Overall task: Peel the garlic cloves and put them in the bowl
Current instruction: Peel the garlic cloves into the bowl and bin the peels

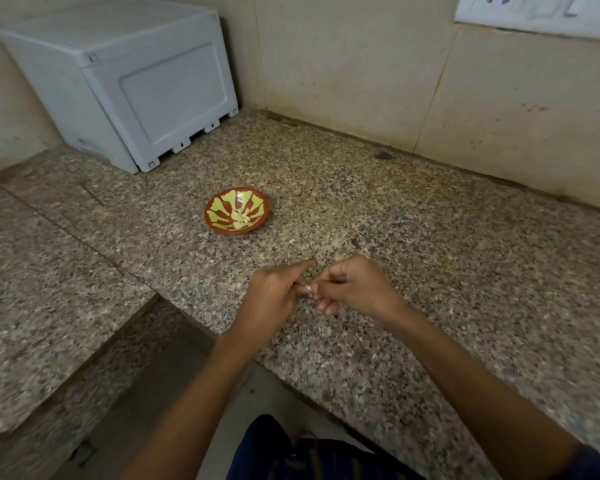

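Observation:
A small garlic clove (308,292), pale with a purplish skin, is held between both hands just above the granite counter's front part. My left hand (274,294) pinches it from the left, index finger pointing forward. My right hand (352,289) pinches it from the right with curled fingers. Farther back on the counter sits a red bowl (219,225) with a yellow-green pattern, and several peeled cloves (241,217) lie in its middle.
The speckled granite counter (395,237) forms an L with a lower slab (49,271) at the left. A grey plastic box (118,81) stands in the back left corner. Tiled walls close the back, with a switch plate (534,12) at top right.

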